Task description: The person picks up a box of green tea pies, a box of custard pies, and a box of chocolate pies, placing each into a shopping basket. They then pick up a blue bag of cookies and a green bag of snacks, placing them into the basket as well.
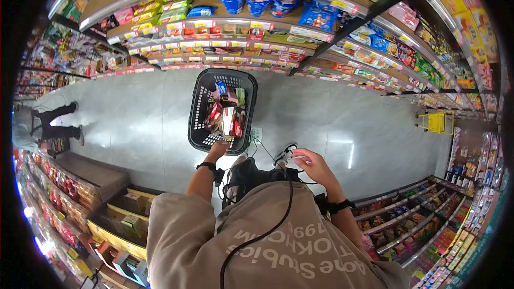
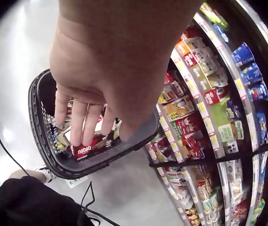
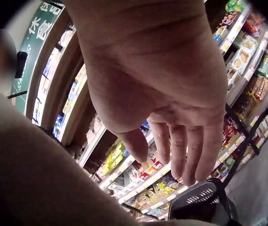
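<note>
Extending loosely straightened fingers, the left hand lies at the near rim of a black, perforated plastic basket; contact cannot be told. Inside sits a red-and-white cardboard box. Brown, metal-edged shelves stand beyond. The right hand hovers apart, right of the basket, fingers relaxed, slightly bent.

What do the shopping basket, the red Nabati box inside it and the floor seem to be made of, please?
Basket: probably moulded plastic, dark and fairly dull, judging by its perforated walls.
Nabati box: likely printed cardboard, from its flat faces and straight edges; finish unclear.
Floor: smooth, glossy grey with bright reflections; perhaps tile or sealed concrete.
</note>
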`<move>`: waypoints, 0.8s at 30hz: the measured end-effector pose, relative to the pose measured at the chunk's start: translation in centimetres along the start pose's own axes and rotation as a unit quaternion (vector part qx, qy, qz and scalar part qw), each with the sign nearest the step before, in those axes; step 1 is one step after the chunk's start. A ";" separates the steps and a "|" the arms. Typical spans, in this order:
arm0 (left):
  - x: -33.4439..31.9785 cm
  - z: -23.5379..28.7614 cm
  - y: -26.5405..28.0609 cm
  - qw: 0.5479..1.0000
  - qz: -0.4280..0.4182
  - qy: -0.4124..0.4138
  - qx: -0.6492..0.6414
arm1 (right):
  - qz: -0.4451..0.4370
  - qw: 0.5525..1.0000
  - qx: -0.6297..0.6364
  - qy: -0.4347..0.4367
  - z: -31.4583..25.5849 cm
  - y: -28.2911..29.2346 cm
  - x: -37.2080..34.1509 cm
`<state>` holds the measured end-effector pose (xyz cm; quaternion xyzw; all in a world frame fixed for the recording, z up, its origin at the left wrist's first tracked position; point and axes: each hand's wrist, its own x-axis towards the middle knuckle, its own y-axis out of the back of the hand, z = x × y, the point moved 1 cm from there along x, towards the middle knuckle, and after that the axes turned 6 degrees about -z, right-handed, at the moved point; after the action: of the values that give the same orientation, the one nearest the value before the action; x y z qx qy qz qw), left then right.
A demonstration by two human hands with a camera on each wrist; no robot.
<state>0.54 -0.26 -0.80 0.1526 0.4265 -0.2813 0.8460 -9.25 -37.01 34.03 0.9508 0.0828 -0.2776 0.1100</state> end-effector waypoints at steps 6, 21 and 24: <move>2.5 3.0 -1.3 0.987 -0.023 -0.039 0.156 | 0.078 0.994 0.039 0.072 4.9 5.1 -2.8; 1.8 24.0 -18.6 0.931 -0.128 -0.094 0.328 | 0.221 0.955 0.184 0.069 17.1 17.8 -14.5; 1.7 27.5 -22.8 0.920 -0.152 -0.143 0.332 | 0.234 0.943 0.224 0.073 19.2 20.6 -16.9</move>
<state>5.01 -32.68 13.67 0.3168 0.2013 -0.5507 0.7456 -28.62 -63.33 30.82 0.9613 -0.1983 -0.1848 -0.0501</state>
